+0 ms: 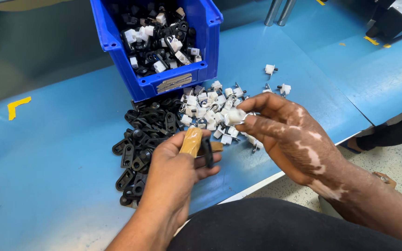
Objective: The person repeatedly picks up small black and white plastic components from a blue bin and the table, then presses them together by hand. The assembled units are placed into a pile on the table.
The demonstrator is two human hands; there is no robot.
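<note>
Blue bin (164, 83) blocks the far centre of the blue table (56, 153), with the black clip pile (140, 139) and white clip pile (210, 109) packed right against its front, so no clean path there. Wide open surface to the left of the black pile and far right past the stray white clips (275, 79). Near edge is taken up by left hand (177, 172) and right hand (289, 135).

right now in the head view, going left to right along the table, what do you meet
yellow tape mark → pile of black clips → left hand holding a tan-handled tool → pile of white clips → right hand pinching a white clip → two stray white clips
</note>
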